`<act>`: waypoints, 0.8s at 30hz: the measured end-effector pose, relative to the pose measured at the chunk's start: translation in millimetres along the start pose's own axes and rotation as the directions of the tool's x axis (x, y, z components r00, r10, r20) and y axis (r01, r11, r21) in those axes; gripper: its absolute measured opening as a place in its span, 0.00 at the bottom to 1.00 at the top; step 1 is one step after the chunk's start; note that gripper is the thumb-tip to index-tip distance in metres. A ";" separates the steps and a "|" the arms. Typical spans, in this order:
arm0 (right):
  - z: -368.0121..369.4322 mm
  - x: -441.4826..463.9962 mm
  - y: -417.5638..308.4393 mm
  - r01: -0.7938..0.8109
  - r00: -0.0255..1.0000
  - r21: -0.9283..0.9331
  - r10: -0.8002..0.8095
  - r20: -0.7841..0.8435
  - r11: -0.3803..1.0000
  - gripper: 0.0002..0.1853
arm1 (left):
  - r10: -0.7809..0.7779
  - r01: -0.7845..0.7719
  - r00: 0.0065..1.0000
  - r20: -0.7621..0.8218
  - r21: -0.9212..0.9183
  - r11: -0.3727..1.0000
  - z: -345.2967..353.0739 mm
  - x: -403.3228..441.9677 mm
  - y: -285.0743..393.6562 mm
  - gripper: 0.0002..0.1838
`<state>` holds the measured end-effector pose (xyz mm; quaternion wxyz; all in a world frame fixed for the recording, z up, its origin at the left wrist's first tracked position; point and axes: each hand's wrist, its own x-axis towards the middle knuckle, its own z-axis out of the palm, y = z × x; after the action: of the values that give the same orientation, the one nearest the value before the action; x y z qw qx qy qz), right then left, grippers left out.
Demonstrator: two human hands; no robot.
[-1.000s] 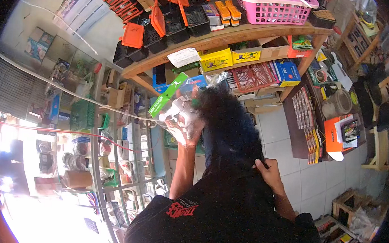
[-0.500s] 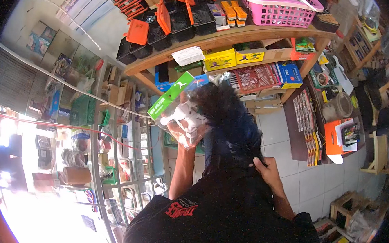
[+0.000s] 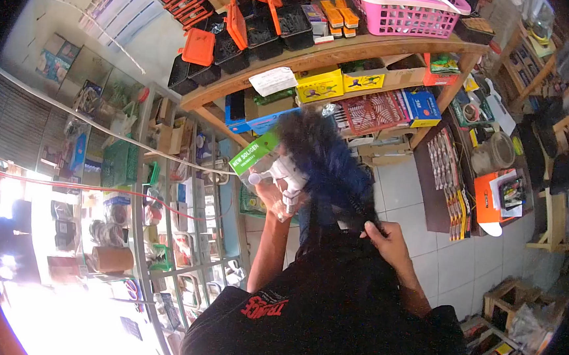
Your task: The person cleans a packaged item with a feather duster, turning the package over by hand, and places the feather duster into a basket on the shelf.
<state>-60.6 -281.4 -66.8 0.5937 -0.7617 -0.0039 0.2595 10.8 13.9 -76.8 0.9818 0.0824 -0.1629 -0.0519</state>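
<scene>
My left hand [image 3: 275,200] is closed around a clear plastic packet [image 3: 289,178] with white plastic parts inside; their exact kind I cannot make out. A green header card [image 3: 254,154] printed "NEW SOLIGEN" tops the packet. Dark black and blue feathers of a feather duster [image 3: 338,165] lie against the packet's right side and cover part of it. Lower right, my right hand [image 3: 389,243] grips the duster near the end of its feathers, thumb on top. The handle is hidden against my black shirt [image 3: 329,299].
A wooden shelf unit [image 3: 346,53] ahead bears black bins with orange lids [image 3: 198,46] and a pink basket [image 3: 408,18]. Yellow boxes [image 3: 320,86] sit below. At left are glass display shelves [image 3: 168,235]. A brown table [image 3: 438,195] with goods stands right, above the tiled floor [image 3: 402,192].
The packet has tilted and dropped slightly, its green card now lower and nearer my left hand. The duster's feathers have shifted a little left over it, and my right hand has moved slightly left.
</scene>
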 end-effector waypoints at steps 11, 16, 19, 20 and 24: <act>18.4 -0.9 -19.8 0.145 0.989 -0.029 -0.144 0.016 0.989 0.21 | 0.158 -0.119 0.928 -0.338 0.133 0.984 -1.0 -9.3 -7.9 0.32; 25.2 2.0 -20.2 0.201 0.980 -0.053 -0.200 0.015 0.978 0.19 | 0.056 -0.033 0.975 -0.215 0.109 0.993 -11.2 -6.4 -14.5 0.36; 29.4 -0.4 -20.9 0.199 0.979 -0.053 -0.195 0.065 0.979 0.19 | 0.187 -0.054 0.893 -0.410 0.315 0.948 26.3 3.6 -25.5 0.34; 33.2 3.0 -16.2 0.229 0.973 -0.009 -0.229 0.021 0.973 0.19 | 0.175 -0.053 0.881 -0.439 0.275 0.960 42.5 8.7 -27.3 0.32; 34.2 10.9 -4.9 0.168 0.980 -0.040 -0.162 0.119 0.985 0.19 | 0.044 -0.041 0.997 -0.067 0.052 0.998 -58.9 -13.1 -10.8 0.31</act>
<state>-63.4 -245.7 -72.0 0.5927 -0.7571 -0.1080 0.2527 16.9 13.5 -137.8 0.9853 0.1055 -0.1321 -0.0241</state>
